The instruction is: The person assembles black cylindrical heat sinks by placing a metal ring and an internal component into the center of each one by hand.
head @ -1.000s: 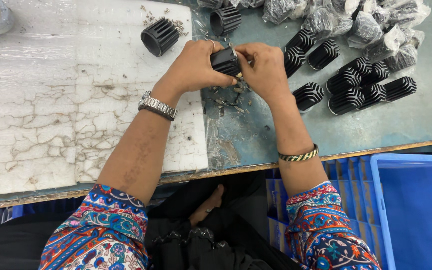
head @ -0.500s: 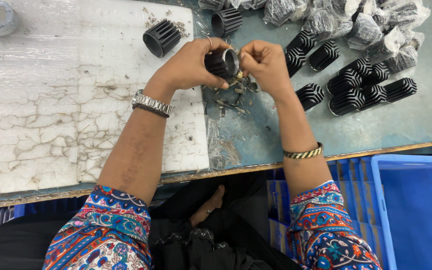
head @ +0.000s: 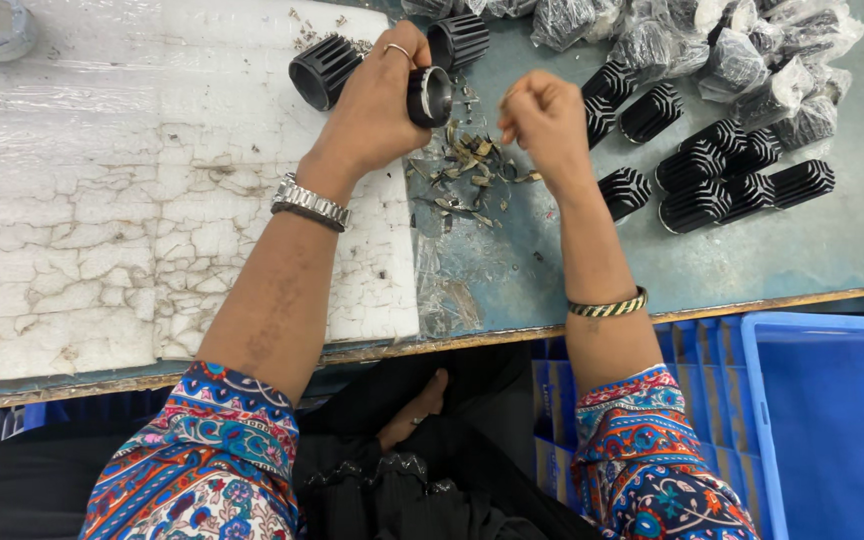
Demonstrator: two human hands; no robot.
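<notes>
Head view: left hand (head: pixel 377 100) reaches forward, fingers clamped round a black finned cylinder (head: pixel 429 96) held above the worktop (head: pixel 512 270), open end facing right. Right hand (head: pixel 544 120), fisted, hovers just beside it over scattered scraps (head: pixel 462 175).

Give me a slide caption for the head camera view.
Left hand grips black finned metal cylinder; right hand fisted above scrap pile.

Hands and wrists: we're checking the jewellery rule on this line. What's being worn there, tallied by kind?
Silver wristwatch: 1
Striped bangle: 1
Ring, on the left hand: 1
Total: 3
</notes>
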